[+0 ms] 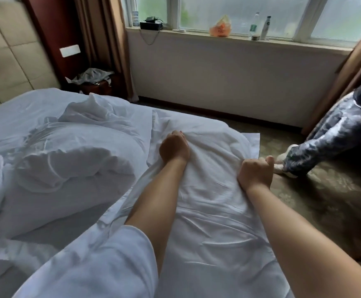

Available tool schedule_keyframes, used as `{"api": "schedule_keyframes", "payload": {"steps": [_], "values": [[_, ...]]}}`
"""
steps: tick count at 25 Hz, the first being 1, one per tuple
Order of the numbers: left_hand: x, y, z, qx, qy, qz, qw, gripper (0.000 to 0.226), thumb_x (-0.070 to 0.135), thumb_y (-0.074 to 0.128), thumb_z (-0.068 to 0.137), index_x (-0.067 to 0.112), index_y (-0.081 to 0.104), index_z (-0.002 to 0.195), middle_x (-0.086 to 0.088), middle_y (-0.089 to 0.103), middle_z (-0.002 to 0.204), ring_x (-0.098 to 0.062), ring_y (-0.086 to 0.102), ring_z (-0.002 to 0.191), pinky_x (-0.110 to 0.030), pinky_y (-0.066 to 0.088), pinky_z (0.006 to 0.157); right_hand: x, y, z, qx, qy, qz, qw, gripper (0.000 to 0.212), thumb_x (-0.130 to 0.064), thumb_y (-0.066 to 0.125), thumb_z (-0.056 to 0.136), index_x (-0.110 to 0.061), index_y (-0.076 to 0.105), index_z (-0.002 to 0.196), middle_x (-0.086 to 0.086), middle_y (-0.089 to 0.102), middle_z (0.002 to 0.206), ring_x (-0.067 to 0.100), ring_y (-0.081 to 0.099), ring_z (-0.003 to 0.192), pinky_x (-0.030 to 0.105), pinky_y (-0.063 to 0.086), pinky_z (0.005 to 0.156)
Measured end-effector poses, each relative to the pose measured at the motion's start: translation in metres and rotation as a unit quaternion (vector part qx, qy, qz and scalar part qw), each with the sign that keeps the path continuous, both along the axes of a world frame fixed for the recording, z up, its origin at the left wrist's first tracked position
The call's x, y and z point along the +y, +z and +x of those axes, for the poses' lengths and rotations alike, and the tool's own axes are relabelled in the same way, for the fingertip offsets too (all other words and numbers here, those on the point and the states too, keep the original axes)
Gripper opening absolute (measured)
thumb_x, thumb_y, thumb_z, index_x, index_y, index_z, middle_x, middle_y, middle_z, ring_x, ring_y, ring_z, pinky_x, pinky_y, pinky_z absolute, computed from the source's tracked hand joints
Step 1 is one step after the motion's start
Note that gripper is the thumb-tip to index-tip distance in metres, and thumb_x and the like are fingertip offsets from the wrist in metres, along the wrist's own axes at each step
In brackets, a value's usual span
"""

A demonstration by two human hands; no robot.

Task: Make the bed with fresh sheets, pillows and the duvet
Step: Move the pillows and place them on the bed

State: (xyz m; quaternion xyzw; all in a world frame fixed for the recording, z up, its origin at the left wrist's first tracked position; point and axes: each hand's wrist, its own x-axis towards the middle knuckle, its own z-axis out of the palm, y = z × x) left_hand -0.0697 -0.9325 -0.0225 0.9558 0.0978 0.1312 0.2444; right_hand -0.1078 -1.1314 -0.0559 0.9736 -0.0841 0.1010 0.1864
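Bed point(14, 112) in disarray, white linen heaped on it.
A crumpled duvet point(67, 151) lay bunched across the left of the mattress; a cased pillow point(207, 190) rested at the near right edge, overhanging the patterned carpet floor point(325, 201).

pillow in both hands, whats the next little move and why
Probably tug the pillowcase further along the pillow: the left hand and right hand each grip bunched white cloth near its far end, and the case still lies loose and wrinkled nearer the body.
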Motion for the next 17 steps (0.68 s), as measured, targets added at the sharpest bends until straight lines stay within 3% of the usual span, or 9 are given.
{"api": "schedule_keyframes", "payload": {"steps": [2, 5, 8, 10, 14, 17], "values": [[-0.023, -0.003, 0.058, 0.007, 0.015, 0.008, 1.0, 0.04, 0.025, 0.024, 0.104, 0.002, 0.056, 0.115, -0.018, 0.061, 0.119, -0.034, 0.058, 0.109, -0.039, 0.044, 0.088, -0.02, -0.006, 0.062, -0.008, 0.033, 0.041, 0.999, 0.03, -0.009, 0.041, 0.086, -0.013, 0.069, 0.093, 0.004, 0.071, 0.096, 0.022, 0.062, 0.091, 0.035, 0.01, 0.088], [-0.04, -0.016, 0.129, 0.029, 0.033, 0.004, 0.999, 0.04, 0.024, 0.024, 0.104, 0.002, 0.055, 0.116, -0.018, 0.06, 0.119, -0.035, 0.058, 0.109, -0.038, 0.043, 0.088, -0.04, -0.025, 0.141, -0.004, 0.039, 0.088, 0.995, 0.029, -0.007, 0.04, 0.087, -0.01, 0.07, 0.086, 0.009, 0.071, 0.089, 0.025, 0.062, 0.086, 0.035, 0.012, 0.09], [-0.055, -0.031, 0.189, 0.049, 0.066, -0.031, 0.996, 0.041, 0.023, 0.023, 0.104, 0.0, 0.055, 0.116, -0.019, 0.06, 0.119, -0.036, 0.057, 0.109, -0.037, 0.043, 0.087, -0.045, -0.044, 0.206, -0.048, 0.071, 0.106, 0.991, 0.027, 0.0, 0.043, 0.069, -0.006, 0.063, 0.052, 0.012, 0.06, 0.051, 0.025, 0.058, 0.049, 0.034, 0.023, 0.079], [-0.057, -0.041, 0.212, 0.055, 0.083, -0.042, 0.994, 0.042, 0.023, 0.023, 0.104, 0.0, 0.056, 0.116, -0.02, 0.061, 0.118, -0.035, 0.058, 0.109, -0.036, 0.044, 0.085, -0.048, -0.057, 0.229, -0.07, 0.123, 0.127, 0.982, 0.025, -0.004, 0.039, 0.06, -0.008, 0.053, 0.04, 0.009, 0.049, 0.038, 0.022, 0.049, 0.035, 0.033, 0.024, 0.069], [-0.058, -0.056, 0.273, 0.055, 0.076, -0.019, 0.995, 0.041, 0.023, 0.024, 0.104, -0.002, 0.057, 0.112, -0.02, 0.062, 0.117, -0.037, 0.059, 0.106, -0.037, 0.043, 0.082, -0.05, -0.078, 0.285, -0.079, 0.14, 0.142, 0.977, 0.017, -0.005, 0.048, 0.054, -0.009, 0.049, 0.038, 0.008, 0.046, 0.036, 0.021, 0.048, 0.034, 0.032, 0.023, 0.066], [-0.055, -0.068, 0.311, 0.044, 0.066, -0.004, 0.997, 0.04, 0.023, 0.025, 0.104, -0.002, 0.056, 0.111, -0.02, 0.06, 0.118, -0.037, 0.058, 0.105, -0.038, 0.043, 0.082, -0.048, -0.095, 0.321, -0.061, 0.132, 0.182, 0.972, 0.027, -0.008, 0.035, 0.06, -0.011, 0.048, 0.037, 0.006, 0.045, 0.035, 0.02, 0.048, 0.033, 0.031, 0.024, 0.065]]}}
